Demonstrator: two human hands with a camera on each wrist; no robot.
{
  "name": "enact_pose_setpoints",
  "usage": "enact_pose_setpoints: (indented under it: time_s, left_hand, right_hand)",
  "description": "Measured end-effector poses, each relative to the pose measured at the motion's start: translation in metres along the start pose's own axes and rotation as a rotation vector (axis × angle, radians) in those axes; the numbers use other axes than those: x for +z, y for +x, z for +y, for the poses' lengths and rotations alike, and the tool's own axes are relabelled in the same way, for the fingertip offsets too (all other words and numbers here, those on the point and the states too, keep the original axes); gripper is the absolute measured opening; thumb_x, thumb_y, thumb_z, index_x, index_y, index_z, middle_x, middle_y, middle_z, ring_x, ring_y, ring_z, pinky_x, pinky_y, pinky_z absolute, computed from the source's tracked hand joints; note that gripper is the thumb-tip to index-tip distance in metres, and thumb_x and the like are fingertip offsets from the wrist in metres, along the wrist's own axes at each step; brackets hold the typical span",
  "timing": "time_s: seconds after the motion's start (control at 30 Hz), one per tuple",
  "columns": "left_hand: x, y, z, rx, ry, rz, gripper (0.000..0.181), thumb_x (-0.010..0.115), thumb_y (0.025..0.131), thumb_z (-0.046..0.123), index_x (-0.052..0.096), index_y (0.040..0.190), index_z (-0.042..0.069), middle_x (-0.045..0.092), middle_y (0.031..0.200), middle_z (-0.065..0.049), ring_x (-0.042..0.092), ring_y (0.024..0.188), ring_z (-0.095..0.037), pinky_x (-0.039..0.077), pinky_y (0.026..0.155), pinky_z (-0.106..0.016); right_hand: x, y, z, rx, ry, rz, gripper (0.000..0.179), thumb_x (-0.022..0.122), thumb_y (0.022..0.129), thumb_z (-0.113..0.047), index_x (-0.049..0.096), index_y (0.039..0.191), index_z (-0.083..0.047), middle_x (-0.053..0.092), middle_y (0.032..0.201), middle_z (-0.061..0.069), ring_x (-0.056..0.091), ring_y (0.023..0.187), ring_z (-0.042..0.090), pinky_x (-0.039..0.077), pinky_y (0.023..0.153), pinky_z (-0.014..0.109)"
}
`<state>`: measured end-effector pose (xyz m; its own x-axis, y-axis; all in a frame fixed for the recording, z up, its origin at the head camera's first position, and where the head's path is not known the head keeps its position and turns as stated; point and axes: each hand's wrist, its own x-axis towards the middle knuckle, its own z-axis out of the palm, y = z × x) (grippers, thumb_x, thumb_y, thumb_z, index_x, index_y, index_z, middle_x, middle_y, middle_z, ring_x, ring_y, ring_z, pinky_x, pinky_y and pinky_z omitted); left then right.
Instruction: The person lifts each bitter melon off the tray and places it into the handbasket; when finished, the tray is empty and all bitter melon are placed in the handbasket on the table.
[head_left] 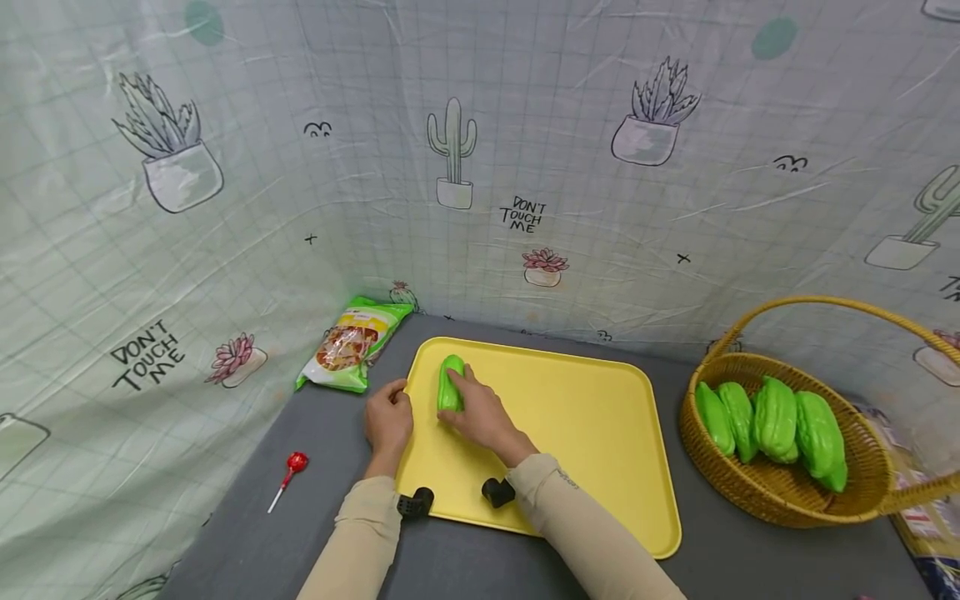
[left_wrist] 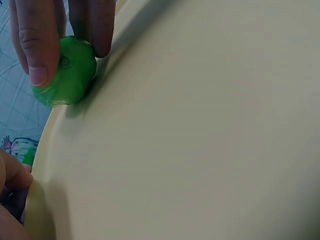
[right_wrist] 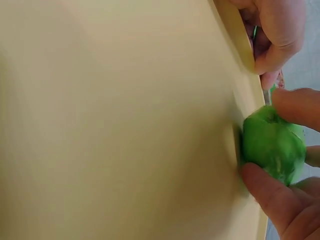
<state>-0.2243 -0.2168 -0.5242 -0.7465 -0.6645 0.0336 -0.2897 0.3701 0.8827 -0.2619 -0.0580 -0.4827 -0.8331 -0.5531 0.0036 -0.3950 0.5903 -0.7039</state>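
Observation:
A bright green, long, ridged vegetable (head_left: 451,383) is over the left part of a yellow tray (head_left: 555,417). My right hand (head_left: 483,417) holds it from the right side; in the right wrist view its thumb and fingers stand on opposite sides of the vegetable (right_wrist: 275,142). At the tray's left edge, my left hand (head_left: 388,421) grips the rim with curled fingers. Both wrist views show the left fingers (left_wrist: 14,172) right at that rim, close to the vegetable. The palms are hidden from these views.
A wicker basket (head_left: 757,496) with a tall handle stands to the right, holding several more green vegetables (head_left: 776,417). A snack bag (head_left: 352,343) lies at the back left, a red lollipop (head_left: 297,462) nearer on the grey table (head_left: 247,542). Patterned sheeting (head_left: 480,275) encloses the back and left.

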Motion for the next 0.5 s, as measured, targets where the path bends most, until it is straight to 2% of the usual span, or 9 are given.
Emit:
enact_pose_setpoints:
  time_s: [0.27,0.5]
  left_hand:
    - [0.001,-0.002,0.002,-0.004,0.01,0.008,0.034,0.05,0.1,0.009,0.074,0.123,0.007,0.074,0.121,-0.017,0.069,0.109,-0.037,0.052,0.086,-0.052]
    - [0.0,-0.001,0.001,-0.012,-0.004,-0.001,0.036,0.048,0.1,0.009,0.074,0.124,0.007,0.074,0.121,-0.017,0.069,0.108,-0.037,0.052,0.084,-0.05]
  right_hand:
    - [-0.007,-0.008,0.003,-0.017,0.032,0.016,0.076,0.074,0.094,-0.025,0.037,0.159,-0.008,0.024,0.166,0.027,0.056,0.132,0.041,0.051,0.102,0.049]
    - [-0.029,-0.018,-0.005,-0.057,0.073,0.068,0.076,0.073,0.095,-0.027,0.036,0.16,-0.011,0.021,0.167,0.025,0.065,0.121,0.034,0.059,0.086,0.038]
